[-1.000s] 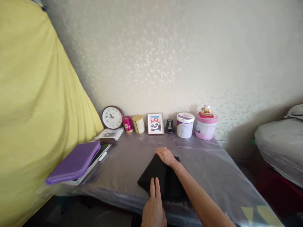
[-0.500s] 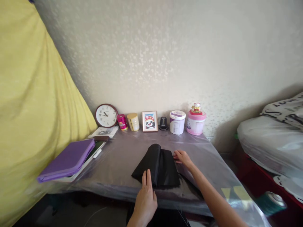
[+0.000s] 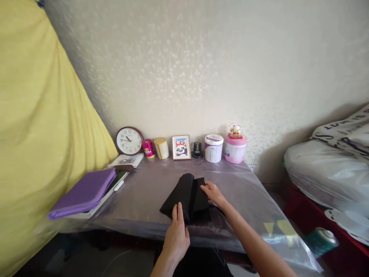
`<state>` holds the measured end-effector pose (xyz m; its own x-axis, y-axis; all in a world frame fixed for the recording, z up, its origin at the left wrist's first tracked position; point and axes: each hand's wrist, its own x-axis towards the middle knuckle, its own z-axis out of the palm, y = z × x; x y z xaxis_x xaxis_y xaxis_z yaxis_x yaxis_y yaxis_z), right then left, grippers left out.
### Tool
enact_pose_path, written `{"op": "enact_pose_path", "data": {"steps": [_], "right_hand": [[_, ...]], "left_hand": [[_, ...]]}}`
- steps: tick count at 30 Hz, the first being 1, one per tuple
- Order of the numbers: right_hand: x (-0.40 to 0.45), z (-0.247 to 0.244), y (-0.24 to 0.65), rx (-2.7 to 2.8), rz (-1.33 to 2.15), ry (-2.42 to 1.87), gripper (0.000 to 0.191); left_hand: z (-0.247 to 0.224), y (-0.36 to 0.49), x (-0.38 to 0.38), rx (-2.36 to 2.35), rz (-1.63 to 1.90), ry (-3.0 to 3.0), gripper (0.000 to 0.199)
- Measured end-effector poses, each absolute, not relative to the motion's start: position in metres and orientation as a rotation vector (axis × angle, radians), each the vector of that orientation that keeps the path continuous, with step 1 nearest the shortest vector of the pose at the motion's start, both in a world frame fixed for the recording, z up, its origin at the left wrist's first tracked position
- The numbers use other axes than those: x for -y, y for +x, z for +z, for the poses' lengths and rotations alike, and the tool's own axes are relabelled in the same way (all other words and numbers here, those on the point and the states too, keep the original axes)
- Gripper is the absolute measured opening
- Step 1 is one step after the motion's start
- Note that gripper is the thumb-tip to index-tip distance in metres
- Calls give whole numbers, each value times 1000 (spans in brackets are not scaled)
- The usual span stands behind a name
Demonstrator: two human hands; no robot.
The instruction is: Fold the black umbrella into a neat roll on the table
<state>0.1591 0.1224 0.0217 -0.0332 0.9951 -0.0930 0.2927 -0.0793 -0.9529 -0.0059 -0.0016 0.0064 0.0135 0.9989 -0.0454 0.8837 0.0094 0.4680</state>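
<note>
Head view: how were the hands?
"The left hand [image 3: 176, 239], fingers straight and close together, rested on the near edge of the black cloth [image 3: 181, 192]; the right hand [image 3: 213, 193] curled at its right edge, whether gripping I couldn't tell."
"And the cloth?"
"Folded, near the front of the worktop [image 3: 239, 215]."
"Farther out?"
"A purple folder [image 3: 83, 191] lay left; a picture frame [image 3: 181, 147] stood at the back, right of a yellow-lidded jar [image 3: 162, 149]."
</note>
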Motion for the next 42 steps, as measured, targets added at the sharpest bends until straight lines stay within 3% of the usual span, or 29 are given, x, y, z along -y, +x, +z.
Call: {"op": "enact_pose_path", "data": {"steps": [4, 19, 28, 31, 37, 42], "right_hand": [[-129, 30, 140, 1454, 1109, -1427, 17], [-147, 31, 70, 1727, 915, -1523, 30], [-150, 34, 63, 1972, 753, -1633, 30], [-149, 36, 61, 2002, 713, -1628, 31], [-130, 41, 67, 2110, 721, -1424, 24], [-108, 20, 92, 2067, 355, -1056, 25]], "left_hand": [[5, -6, 1, -1948, 404, 1932, 71], [1, -7, -2, -1990, 313, 1957, 57], [6, -6, 6, -1962, 591, 1884, 77], [9, -4, 9, -2016, 468, 1939, 74], [1, -4, 4, -2068, 315, 1984, 65], [-1, -5, 3, -2033, 358, 1939, 65]]}}
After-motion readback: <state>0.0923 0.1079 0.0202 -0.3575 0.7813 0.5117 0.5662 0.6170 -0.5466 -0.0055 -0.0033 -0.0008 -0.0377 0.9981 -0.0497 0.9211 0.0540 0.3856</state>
